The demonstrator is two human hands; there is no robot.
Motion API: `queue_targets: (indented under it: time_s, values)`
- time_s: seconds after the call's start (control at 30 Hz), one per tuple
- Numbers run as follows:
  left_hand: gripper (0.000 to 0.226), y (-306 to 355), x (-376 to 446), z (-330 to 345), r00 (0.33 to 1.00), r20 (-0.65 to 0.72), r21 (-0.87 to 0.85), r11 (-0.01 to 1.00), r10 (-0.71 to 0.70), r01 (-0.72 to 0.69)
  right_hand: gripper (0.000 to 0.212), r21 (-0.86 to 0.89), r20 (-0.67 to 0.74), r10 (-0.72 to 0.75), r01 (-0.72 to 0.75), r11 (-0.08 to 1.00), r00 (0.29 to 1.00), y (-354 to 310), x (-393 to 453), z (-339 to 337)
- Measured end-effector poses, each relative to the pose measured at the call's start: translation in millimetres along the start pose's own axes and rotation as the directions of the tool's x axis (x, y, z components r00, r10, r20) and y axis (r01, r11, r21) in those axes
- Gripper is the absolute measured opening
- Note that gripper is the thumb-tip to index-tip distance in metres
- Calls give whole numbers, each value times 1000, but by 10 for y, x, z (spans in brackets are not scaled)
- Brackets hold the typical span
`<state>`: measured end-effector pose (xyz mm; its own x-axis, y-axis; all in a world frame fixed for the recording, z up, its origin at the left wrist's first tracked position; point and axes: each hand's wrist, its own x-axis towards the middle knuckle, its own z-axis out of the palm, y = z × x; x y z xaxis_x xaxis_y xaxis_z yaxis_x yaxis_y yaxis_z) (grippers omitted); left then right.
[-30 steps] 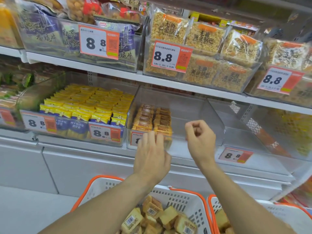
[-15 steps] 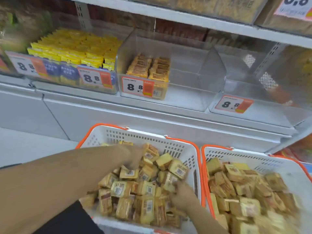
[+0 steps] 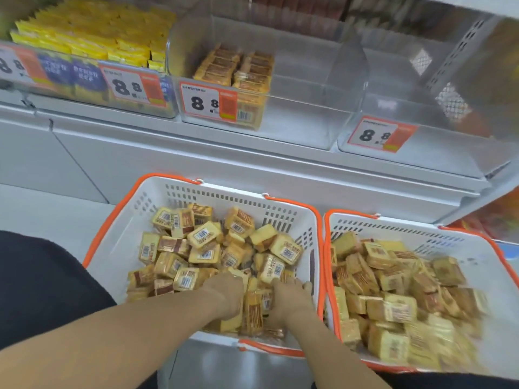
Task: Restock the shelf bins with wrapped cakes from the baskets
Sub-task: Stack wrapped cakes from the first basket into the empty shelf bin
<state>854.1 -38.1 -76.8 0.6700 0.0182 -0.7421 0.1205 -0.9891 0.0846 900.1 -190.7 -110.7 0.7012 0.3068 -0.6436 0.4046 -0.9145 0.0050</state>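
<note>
We've got the shelf [image 3: 252, 169] up top w/ clear bins. The middle bin [image 3: 309, 88] holds only two short rows of stocked cakes [image 3: 233, 68] at its left side, so most of it is bare; the bin to its right [image 3: 421, 113] looks bare too, while the yellow packets [image 3: 92, 32] fill the bin to the left.

Below sit two white baskets w/ orange rims, side by side and touching: the left basket [image 3: 157, 203] and the right basket [image 3: 393, 226], both heaped w/ wrapped cakes [image 3: 205, 237].

Both our hands are down in the near right corner of the left basket. The left hand [image 3: 224, 296] is buried knuckle-deep in the pile, fingers curled downward among the packs. The right hand [image 3: 289, 299] lies just beside it, fingers spread a bit over the packs; we can't tell whether either one has closed on a pack, as the fingertips are hidden.

Handling, as we judge it: each cake is prob. light, soft sponge in slick film, so it'll squash if squeezed and slide if pinched by the wrap. Best to take several at once by their flat sides, gently, labels facing one way, then stack in the middle bin.
</note>
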Motion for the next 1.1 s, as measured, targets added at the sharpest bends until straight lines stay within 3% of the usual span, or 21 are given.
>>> queue_targets:
  time_s: [0.1, 0.2, 0.27, 0.33, 0.43, 0.53, 0.6, 0.67, 0.8, 1.0, 1.1]
  values:
    - [19, -51, -5, -300, 997, 70, -76, 997, -23, 29, 51, 159, 174, -3, -25, 987, 985, 69, -50, -357]
    - [33, -226, -145, -951, 994, 103, -62, 998, -24, 30, 57, 396, 307, -152, 19, 918, 940, 237, -202, -1009]
    - [37, -398, -304, -1464, 994, 109, -128, 992, -5, 19, 52, 532, 270, -239, 63, 844, 933, 385, -338, -1543]
    - [34, -604, -470, -1905, 996, 64, -309, 950, 69, -46, 50, 655, 144, -274, 117, 747, 951, 523, -441, -2043]
    - [34, -770, -715, -2294, 983, -74, -641, 747, 167, -175, 59, 798, -83, -255, 217, 562, 963, 670, -627, -2645]
    - [36, -705, -804, -2292, 948, -256, -848, 428, 187, -314, 53, 911, -220, -191, 272, 311, 956, 668, -746, -2886]
    - [40, -628, -791, -2187, 928, -325, -889, 276, 181, -365, 65, 979, -161, -185, 180, 94, 970, 634, -762, -2756]
    - [39, -574, -772, -2135, 921, -349, -900, 212, 174, -381, 78, 996, -71, -239, 57, -65, 969, 579, -727, -2527]
    - [40, -533, -745, -2134, 918, -374, -909, 141, 132, -391, 80, 990, -44, -260, 7, -141, 964, 465, -684, -2341]
    - [42, -499, -633, -2126, 913, -394, -916, 33, 105, -399, 50, 962, -252, -200, 224, -154, 947, 397, -689, -2417]
    - [56, -480, -579, -2148, 917, -390, -921, -29, 86, -389, 49, 958, -284, -226, 266, -110, 932, 430, -704, -2439]
